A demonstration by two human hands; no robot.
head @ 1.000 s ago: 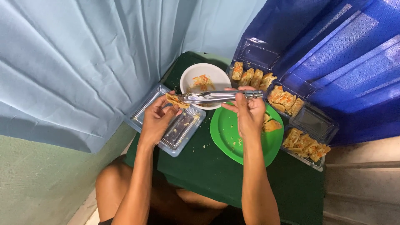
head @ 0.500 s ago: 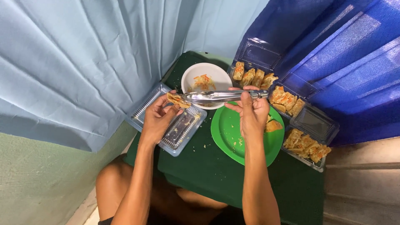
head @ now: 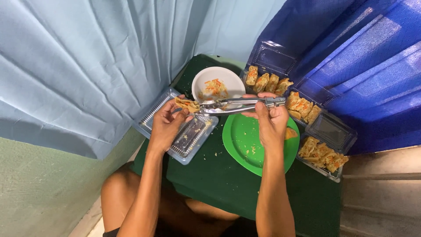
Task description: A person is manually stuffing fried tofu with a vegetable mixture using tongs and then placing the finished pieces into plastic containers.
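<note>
My right hand [head: 271, 119] grips metal tongs [head: 234, 105] that point left, over the edge of a green plate [head: 245, 147]. My left hand [head: 167, 125] holds a stuffed flat food piece [head: 187, 104] right at the tongs' tips, above a clear plastic tray [head: 182, 131] that is nearly bare. Behind the tongs stands a white bowl [head: 230, 78] with shredded orange and pale filling [head: 212, 89]. A small piece of food [head: 290, 133] lies on the green plate beside my right hand.
Clear plastic trays with several stuffed pieces stand at the back [head: 267, 82], the right [head: 301, 108] and the lower right [head: 323, 153]. All rest on a dark green table [head: 219, 184]. Light blue cloth [head: 87, 66] hangs at the left, dark blue cloth [head: 359, 57] at the right.
Both hands stay nearly in place. The food piece and the tongs' tips remain together above the clear tray, shifting only slightly.
</note>
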